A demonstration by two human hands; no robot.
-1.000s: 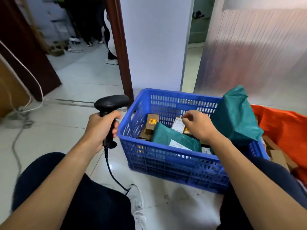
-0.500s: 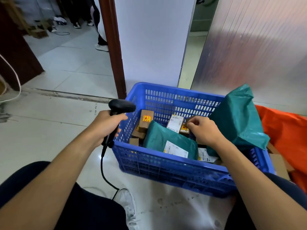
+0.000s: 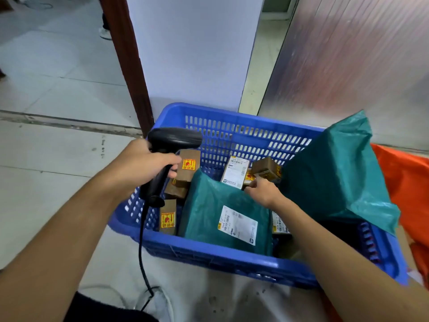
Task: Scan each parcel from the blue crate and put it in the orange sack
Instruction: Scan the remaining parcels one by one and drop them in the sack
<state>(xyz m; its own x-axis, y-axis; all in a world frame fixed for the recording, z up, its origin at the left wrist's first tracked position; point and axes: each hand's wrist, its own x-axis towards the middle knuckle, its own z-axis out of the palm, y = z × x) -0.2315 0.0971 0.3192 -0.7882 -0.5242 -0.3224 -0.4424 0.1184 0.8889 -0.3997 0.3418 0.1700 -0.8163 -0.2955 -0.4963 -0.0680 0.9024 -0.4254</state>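
Your left hand (image 3: 139,168) grips the scanner (image 3: 173,140) - right hand (image 3: 263,192) is among the small boxes (image 3: 267,168) in the blue crate (image 3: 209,252), can't tell if it's gripping. Lift one label-up before scanning.

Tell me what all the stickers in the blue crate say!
No words can be read.
Big label on green bag: too blurred.
Small label on back box: too small.
Yellow stickers on brown boxes: red marks, text too blurred.
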